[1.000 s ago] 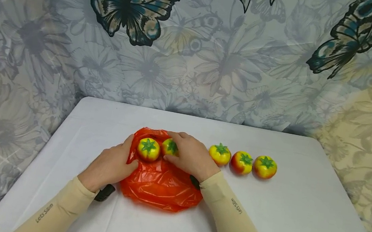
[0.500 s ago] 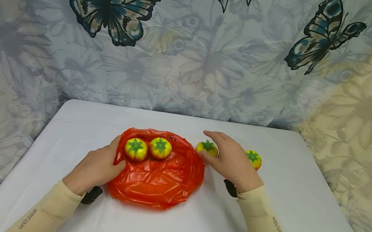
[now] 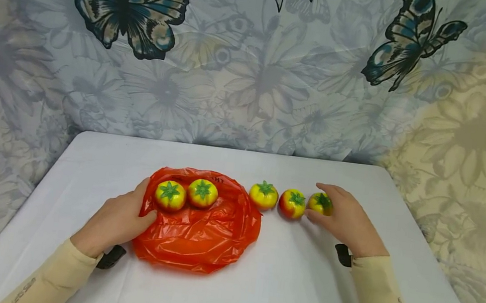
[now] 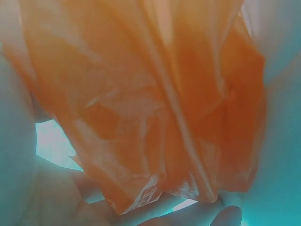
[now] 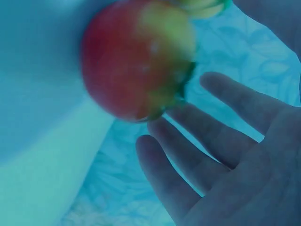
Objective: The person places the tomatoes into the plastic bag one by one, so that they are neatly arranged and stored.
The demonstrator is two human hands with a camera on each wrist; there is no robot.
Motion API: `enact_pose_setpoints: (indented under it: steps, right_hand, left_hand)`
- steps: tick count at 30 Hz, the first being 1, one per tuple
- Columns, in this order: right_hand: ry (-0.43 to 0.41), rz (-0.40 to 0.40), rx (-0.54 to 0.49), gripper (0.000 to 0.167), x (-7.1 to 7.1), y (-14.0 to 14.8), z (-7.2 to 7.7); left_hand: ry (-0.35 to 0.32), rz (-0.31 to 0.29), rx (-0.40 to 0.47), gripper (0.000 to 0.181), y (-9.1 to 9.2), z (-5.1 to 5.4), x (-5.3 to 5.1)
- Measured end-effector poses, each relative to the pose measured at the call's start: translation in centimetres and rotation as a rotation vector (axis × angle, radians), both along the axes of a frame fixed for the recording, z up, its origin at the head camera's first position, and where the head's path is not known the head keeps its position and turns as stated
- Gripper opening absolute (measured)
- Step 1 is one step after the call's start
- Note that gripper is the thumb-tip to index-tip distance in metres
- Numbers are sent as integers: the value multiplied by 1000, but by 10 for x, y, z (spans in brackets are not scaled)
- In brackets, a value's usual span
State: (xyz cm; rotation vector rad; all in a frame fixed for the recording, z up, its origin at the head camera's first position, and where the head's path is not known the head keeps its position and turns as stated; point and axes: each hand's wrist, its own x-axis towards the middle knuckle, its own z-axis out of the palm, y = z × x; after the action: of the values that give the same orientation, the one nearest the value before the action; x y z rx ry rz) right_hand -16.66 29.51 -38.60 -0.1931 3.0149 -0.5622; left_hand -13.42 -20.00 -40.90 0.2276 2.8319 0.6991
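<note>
A red plastic bag point(image 3: 210, 231) lies on the white table, with two red-yellow tomatoes point(image 3: 170, 195) point(image 3: 202, 193) near its far left part. My left hand point(image 3: 114, 219) grips the bag's left edge, thumb on the near side; orange-looking plastic point(image 4: 141, 103) fills much of the left wrist view. Right of the bag, three tomatoes point(image 3: 263, 195) point(image 3: 292, 204) point(image 3: 320, 203) stand in a row. My right hand point(image 3: 352, 223) is at the rightmost one, thumb and fingers apart around it. In the right wrist view its fingers point(image 5: 211, 132) are spread beside a tomato point(image 5: 136, 61); contact is unclear.
The white table point(image 3: 279, 297) has its far edge against a wall covering point(image 3: 249, 97) printed with flowers and butterflies. Dark wrist devices point(image 3: 111, 257) point(image 3: 343, 255) sit under both wrists.
My right hand has let go of the second tomato on the bag and moved right, past two row tomatoes, to the rightmost one. My left hand has stayed at the bag. The head view has shifted.
</note>
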Motion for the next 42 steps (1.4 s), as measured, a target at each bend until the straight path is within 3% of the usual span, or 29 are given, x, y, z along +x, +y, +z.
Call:
enact_pose_setpoints:
  steps: [9,15,24,42]
  right_hand:
    - [-20,9,-2,83,-11,4,-12]
    - [-70,-12,8,82,-11,4,-16]
    - [-76,-9,11,80,-9,8,-21]
    - [-14,-11,-6,81,-8,11,4]
  left_hand:
    - [15,2,-3,91,-5,2,4]
    - [23,2,1,89,-4,2,4]
    - [23,5,8,88,0,0,6]
    - [22,12,29,86,2,2,1]
